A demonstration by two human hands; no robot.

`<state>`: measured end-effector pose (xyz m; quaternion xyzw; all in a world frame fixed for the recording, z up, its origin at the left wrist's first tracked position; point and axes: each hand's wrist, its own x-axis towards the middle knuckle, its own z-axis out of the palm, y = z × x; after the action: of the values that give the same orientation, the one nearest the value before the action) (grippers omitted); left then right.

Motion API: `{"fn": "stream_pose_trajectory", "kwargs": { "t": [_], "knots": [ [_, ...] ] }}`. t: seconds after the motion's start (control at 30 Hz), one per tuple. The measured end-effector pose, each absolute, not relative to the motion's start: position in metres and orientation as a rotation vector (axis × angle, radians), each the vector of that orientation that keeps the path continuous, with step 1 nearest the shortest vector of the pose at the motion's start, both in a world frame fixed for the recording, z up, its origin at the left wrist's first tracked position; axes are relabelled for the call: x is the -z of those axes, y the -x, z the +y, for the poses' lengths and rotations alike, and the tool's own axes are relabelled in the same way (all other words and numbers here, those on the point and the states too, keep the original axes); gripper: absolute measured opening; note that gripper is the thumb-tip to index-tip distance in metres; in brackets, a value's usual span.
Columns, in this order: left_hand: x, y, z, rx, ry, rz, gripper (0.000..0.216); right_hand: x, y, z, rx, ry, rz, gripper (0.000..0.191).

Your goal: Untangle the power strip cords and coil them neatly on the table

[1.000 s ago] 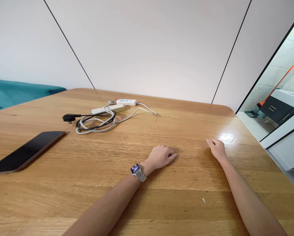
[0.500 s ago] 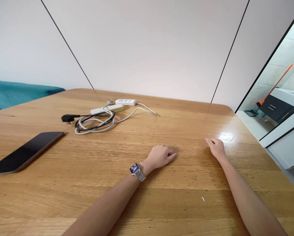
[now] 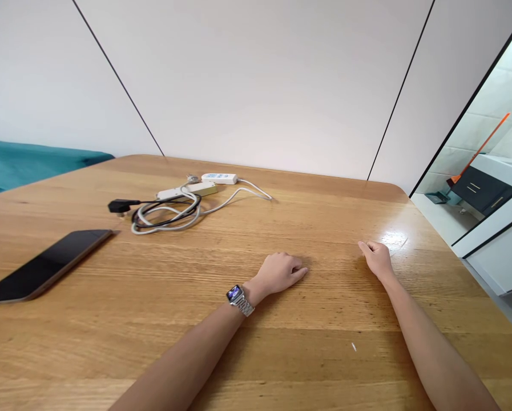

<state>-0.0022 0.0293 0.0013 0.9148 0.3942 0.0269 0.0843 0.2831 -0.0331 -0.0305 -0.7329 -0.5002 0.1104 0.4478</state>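
My left hand (image 3: 278, 272) rests on the wooden table (image 3: 238, 354) with its fingers curled under and the thumb pointing right. A watch (image 3: 240, 299) with a metal band is on that wrist. Apart from it, to the right, my right hand (image 3: 378, 260) lies closed on the tabletop, thumb toward the left. No object shows in either hand. A small white scrap (image 3: 354, 346) lies between my forearms. Beyond my left hand sit a white power strip (image 3: 219, 178), a cream power strip (image 3: 206, 188), and coiled white and black cables (image 3: 170, 225) ending in a black plug (image 3: 121, 205).
A dark tablet (image 3: 45, 265) lies at the table's left. White wall panels (image 3: 259, 85) stand behind the table, and a teal seat (image 3: 33, 162) is at the far left. Through a doorway at right are an orange-handled broom (image 3: 482, 145) and a dark cabinet (image 3: 480, 185).
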Motion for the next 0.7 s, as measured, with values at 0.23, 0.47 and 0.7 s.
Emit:
{"fn": "stream_pose_trajectory", "kwargs": {
  "t": [0.23,0.47,0.7],
  "knots": [
    [-0.0003,0.0028,0.029,-0.088,-2.715,1.173,0.042,0.0297,-0.2828,-0.0332,-0.272,1.813,-1.244,0.043],
    [-0.0028,0.0025,0.0287,-0.075,-2.716,1.183,0.042,0.0293,-0.2824,-0.0337,-0.275,1.831,-1.232,0.044],
    [-0.0023,0.0027,0.0285,-0.079,-2.709,1.17,0.043,0.0289,-0.2822,-0.0332,-0.271,1.819,-1.237,0.043]
  ]
}}
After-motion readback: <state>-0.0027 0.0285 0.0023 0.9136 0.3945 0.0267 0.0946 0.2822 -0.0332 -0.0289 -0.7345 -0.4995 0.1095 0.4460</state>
